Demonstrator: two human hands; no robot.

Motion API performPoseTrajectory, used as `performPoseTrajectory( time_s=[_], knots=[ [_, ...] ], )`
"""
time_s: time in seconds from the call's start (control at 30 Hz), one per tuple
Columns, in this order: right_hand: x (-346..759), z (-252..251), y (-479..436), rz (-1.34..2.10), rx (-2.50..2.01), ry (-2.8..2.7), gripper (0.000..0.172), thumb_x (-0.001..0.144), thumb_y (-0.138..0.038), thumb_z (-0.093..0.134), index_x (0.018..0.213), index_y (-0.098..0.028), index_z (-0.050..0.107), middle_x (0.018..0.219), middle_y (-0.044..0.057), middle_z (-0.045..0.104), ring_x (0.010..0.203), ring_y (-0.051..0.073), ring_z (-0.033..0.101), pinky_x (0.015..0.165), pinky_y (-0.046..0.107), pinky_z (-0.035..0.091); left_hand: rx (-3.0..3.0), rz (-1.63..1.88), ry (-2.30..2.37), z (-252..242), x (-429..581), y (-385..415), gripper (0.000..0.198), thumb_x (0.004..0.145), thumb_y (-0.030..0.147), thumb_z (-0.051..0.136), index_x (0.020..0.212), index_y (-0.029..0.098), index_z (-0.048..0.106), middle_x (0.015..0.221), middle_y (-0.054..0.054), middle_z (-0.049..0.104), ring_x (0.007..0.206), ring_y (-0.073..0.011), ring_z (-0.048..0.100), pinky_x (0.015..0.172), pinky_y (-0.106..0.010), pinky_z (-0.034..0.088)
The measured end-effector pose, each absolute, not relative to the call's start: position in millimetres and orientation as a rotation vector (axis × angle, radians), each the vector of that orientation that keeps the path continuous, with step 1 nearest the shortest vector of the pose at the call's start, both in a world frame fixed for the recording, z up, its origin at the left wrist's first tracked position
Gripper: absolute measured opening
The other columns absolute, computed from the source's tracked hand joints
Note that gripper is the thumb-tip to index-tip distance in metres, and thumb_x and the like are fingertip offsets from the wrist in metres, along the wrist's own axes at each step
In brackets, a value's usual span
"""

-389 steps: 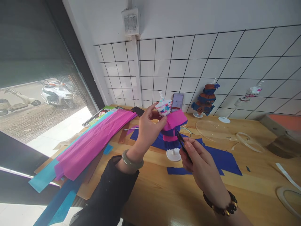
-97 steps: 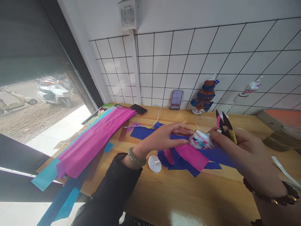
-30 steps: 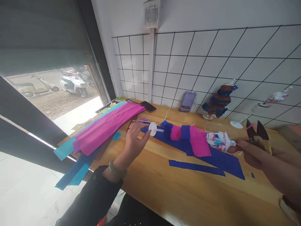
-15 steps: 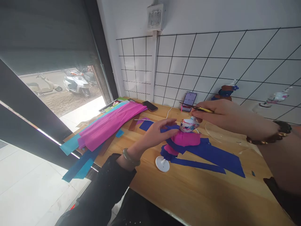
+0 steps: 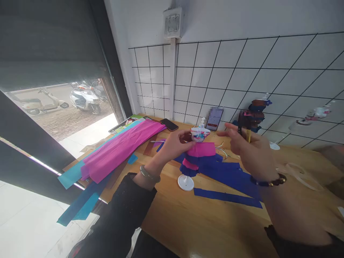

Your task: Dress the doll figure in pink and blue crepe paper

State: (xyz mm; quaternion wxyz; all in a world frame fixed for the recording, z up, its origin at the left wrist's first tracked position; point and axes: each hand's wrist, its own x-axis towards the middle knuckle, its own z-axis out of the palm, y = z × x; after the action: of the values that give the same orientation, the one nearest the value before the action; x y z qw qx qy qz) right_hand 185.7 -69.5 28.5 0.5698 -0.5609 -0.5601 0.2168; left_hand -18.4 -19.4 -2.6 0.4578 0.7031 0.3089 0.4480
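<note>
A small mannequin (image 5: 200, 136) with a paint-splashed white top stands upright on a white round base (image 5: 186, 182). It wears a layered crepe-paper skirt (image 5: 199, 154) in pink and dark blue. My left hand (image 5: 173, 146) grips the mannequin at the bust from the left. My right hand (image 5: 245, 143) hovers just right of it, fingers partly spread, with small dark scissors (image 5: 243, 122) held upright in its grip.
Long pink crepe sheets (image 5: 118, 148) and teal strips (image 5: 77, 208) lie at the left of the wooden table (image 5: 204, 229). Blue paper pieces (image 5: 228, 197) lie under the mannequin. Two phones (image 5: 170, 124) (image 5: 215, 118), a finished doll (image 5: 255, 113) and a wire grid wall stand behind.
The mannequin was lying on the table a second ago; it now stands upright on its base. My right hand has let go of its top and drawn back to the right with the scissors.
</note>
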Motion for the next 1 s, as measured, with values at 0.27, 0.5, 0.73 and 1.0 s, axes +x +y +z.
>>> performPoseTrajectory(
  time_s=[0.27,0.5,0.73,1.0],
  knots=[
    [189,-12,-58,0.722,-1.332,-1.052,0.053,0.061,-0.043,0.079,0.108,-0.02,0.07,0.083,0.003,0.068,0.049,0.007,0.041,0.042,0.022,0.036,1.589,1.121,0.719,-7,9,14,0.046,0.073,0.023,0.065,0.117,0.012,0.058,0.099,-0.01,0.067,0.085,-0.0151,0.062,0.07,-0.024,0.047],
    [187,-4,-58,0.814,-1.361,-1.091,0.052,0.057,-0.039,0.082,0.105,-0.022,0.071,0.064,-0.004,0.056,0.049,0.008,0.043,0.042,0.021,0.035,1.702,1.131,0.749,-10,7,16,0.028,0.076,0.022,0.063,0.102,0.013,0.059,0.086,-0.004,0.062,0.077,-0.012,0.057,0.066,-0.023,0.044],
    [189,-3,-60,0.739,-1.43,-1.093,0.054,0.059,-0.044,0.08,0.106,-0.02,0.07,0.069,-0.001,0.058,0.053,0.01,0.047,0.044,0.022,0.04,1.662,1.115,0.758,-11,9,14,0.036,0.072,0.025,0.069,0.103,0.016,0.053,0.094,-0.005,0.062,0.088,-0.0151,0.058,0.072,-0.025,0.044],
    [192,4,-67,0.587,-1.536,-1.173,0.042,0.074,-0.058,0.064,0.086,-0.018,0.068,0.075,0.004,0.063,0.053,0.011,0.044,0.044,0.023,0.035,1.703,1.1,0.781,-7,7,10,0.025,0.073,0.016,0.062,0.097,0.015,0.054,0.09,-0.004,0.061,0.083,-0.0143,0.057,0.068,-0.024,0.045]
  ],
)
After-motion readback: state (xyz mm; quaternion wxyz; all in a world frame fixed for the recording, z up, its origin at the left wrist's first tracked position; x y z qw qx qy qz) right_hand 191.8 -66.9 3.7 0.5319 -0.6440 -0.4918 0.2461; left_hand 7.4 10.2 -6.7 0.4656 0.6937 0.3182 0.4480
